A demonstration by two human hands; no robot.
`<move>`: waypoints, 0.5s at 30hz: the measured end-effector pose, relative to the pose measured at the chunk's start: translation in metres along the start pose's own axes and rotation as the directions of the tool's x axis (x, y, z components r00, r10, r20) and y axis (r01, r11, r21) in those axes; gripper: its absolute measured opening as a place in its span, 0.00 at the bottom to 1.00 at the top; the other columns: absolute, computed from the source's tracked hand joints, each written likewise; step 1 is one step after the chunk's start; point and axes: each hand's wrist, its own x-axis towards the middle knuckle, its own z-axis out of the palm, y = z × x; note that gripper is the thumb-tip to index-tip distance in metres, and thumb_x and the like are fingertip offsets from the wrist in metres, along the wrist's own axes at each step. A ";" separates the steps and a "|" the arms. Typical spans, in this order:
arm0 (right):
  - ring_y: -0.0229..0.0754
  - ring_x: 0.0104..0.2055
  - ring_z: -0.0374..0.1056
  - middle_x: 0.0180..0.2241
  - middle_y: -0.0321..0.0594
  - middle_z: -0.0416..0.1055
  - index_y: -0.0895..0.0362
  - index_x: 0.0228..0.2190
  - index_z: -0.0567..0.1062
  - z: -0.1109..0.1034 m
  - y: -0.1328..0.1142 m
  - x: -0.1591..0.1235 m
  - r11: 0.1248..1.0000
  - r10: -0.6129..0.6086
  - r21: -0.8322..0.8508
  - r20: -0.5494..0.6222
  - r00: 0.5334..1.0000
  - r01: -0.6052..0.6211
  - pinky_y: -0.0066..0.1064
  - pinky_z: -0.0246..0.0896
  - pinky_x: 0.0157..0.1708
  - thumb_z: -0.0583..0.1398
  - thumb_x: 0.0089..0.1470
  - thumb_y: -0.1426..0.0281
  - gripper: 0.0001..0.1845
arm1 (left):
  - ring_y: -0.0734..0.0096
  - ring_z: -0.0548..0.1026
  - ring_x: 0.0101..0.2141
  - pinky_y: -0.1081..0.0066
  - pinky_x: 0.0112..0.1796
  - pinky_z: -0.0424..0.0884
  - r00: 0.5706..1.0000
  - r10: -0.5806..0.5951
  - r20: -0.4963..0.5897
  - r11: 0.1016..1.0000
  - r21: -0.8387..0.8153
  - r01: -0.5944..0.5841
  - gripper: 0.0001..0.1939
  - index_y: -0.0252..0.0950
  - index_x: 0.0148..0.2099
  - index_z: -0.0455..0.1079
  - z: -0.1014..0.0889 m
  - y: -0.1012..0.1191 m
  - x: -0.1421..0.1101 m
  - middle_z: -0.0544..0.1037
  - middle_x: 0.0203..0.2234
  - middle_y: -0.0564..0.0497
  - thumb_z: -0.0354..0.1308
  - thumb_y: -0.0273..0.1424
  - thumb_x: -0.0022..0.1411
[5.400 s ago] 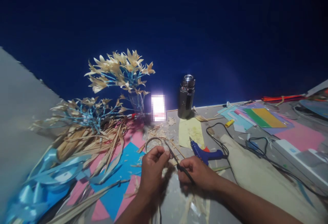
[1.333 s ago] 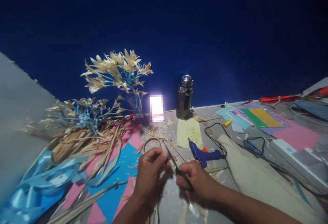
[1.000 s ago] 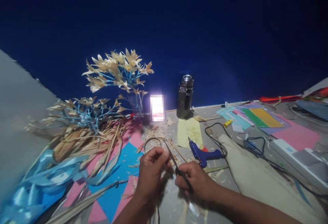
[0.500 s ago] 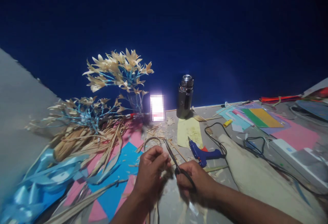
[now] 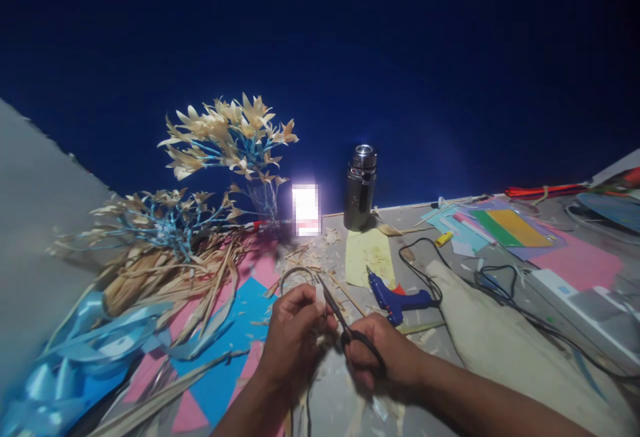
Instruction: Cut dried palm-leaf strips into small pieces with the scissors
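Observation:
My right hand [image 5: 387, 350] grips a pair of black-handled scissors [image 5: 335, 309], fingers in the loops, blades pointing up and to the left. My left hand [image 5: 293, 334] is closed in a pinch on a small pale strip [image 5: 319, 292], which looks like a piece of dried husk. The blades lie right beside the strip, slightly apart at the tip. Just beyond my left fingers a dark ring [image 5: 296, 270] rests on the table. Pale scraps [image 5: 300, 257] are scattered around it.
A blue glue gun [image 5: 397, 297] and a yellow sheet [image 5: 370, 257] lie ahead on the right, near a dark flask [image 5: 360, 187]. Husk flowers [image 5: 235, 130] stand back left, above dried husks [image 5: 145, 277] and blue ribbon [image 5: 105, 330]. A power strip [image 5: 575, 304] and cords lie right.
The scissor blades have parted a little and sit against the pale strip, which now shows above my left fingertips. Both hands stay in nearly the same place.

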 end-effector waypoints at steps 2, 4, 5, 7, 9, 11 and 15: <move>0.30 0.12 0.52 0.12 0.32 0.62 0.58 0.13 0.68 0.000 0.001 0.000 1.000 0.010 0.001 -0.005 1.000 -0.010 0.23 0.43 0.13 0.62 0.45 0.65 0.16 | 0.72 0.70 0.18 0.74 0.20 0.64 1.000 -0.010 -0.008 1.000 0.006 0.010 0.10 0.37 0.27 0.65 0.001 0.001 -0.001 0.74 0.17 0.54 0.67 0.27 0.48; 0.30 0.12 0.52 0.11 0.32 0.61 0.58 0.13 0.67 0.000 0.001 0.000 1.000 0.021 0.011 -0.001 1.000 -0.021 0.24 0.44 0.13 0.63 0.44 0.65 0.16 | 0.72 0.70 0.17 0.74 0.20 0.64 1.000 -0.011 -0.002 1.000 0.009 0.011 0.10 0.37 0.27 0.66 0.001 0.001 -0.001 0.74 0.17 0.54 0.66 0.27 0.48; 0.30 0.12 0.52 0.11 0.32 0.60 0.58 0.13 0.67 0.000 0.001 -0.001 1.000 0.017 0.014 0.008 1.000 -0.017 0.24 0.44 0.14 0.64 0.44 0.64 0.17 | 0.71 0.70 0.17 0.73 0.20 0.65 1.000 -0.010 0.008 1.000 0.007 0.009 0.09 0.37 0.27 0.66 0.000 0.001 -0.001 0.75 0.17 0.53 0.66 0.27 0.48; 0.30 0.12 0.51 0.11 0.32 0.60 0.58 0.13 0.67 0.001 0.001 -0.001 1.000 0.007 0.024 0.024 1.000 -0.007 0.24 0.43 0.14 0.65 0.44 0.61 0.19 | 0.70 0.71 0.18 0.72 0.21 0.66 0.999 0.006 0.037 1.000 0.008 -0.006 0.08 0.36 0.27 0.68 -0.001 0.001 -0.001 0.75 0.17 0.52 0.65 0.27 0.49; 0.30 0.12 0.51 0.11 0.32 0.61 0.59 0.15 0.68 0.002 0.000 -0.002 0.999 0.010 0.044 0.025 1.000 -0.011 0.23 0.41 0.13 0.66 0.44 0.58 0.21 | 0.69 0.72 0.19 0.71 0.23 0.67 0.996 0.028 0.080 1.000 0.011 -0.029 0.05 0.35 0.27 0.69 -0.002 0.001 0.000 0.76 0.17 0.51 0.64 0.26 0.50; 0.29 0.13 0.52 0.13 0.32 0.63 0.60 0.18 0.70 0.002 -0.003 -0.002 0.995 -0.014 0.095 -0.004 1.000 0.014 0.23 0.42 0.14 0.67 0.44 0.55 0.22 | 0.68 0.74 0.20 0.71 0.24 0.68 0.987 0.019 0.157 1.000 0.005 -0.020 0.03 0.34 0.28 0.71 -0.004 0.001 0.001 0.77 0.18 0.49 0.63 0.26 0.51; 0.33 0.21 0.61 0.21 0.36 0.69 0.61 0.24 0.72 -0.003 -0.016 -0.002 0.966 -0.159 0.178 -0.167 0.973 0.188 0.24 0.52 0.21 0.72 0.41 0.57 0.21 | 0.71 0.73 0.16 0.75 0.20 0.66 0.937 -0.091 0.339 0.995 -0.003 0.098 0.05 0.34 0.26 0.69 -0.011 0.000 0.004 0.76 0.16 0.50 0.62 0.26 0.52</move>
